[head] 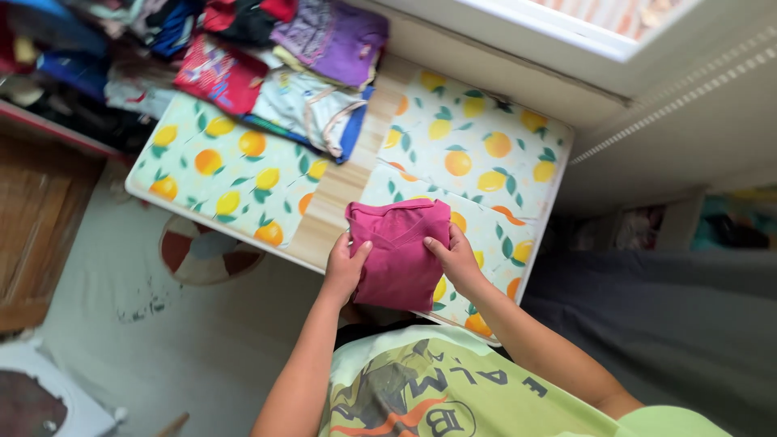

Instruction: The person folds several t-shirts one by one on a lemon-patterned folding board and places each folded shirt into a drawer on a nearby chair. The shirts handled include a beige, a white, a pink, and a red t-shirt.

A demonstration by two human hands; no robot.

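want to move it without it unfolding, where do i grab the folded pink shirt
Grip the pink shirt by its two long side edges, one hand from each side, as the left hand and right hand do now. It lies flat, a compact rectangle.

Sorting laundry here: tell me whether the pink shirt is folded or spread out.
Folded. The pink shirt is a compact rectangle on the fruit-print table, with the left hand and right hand gripping its sides.
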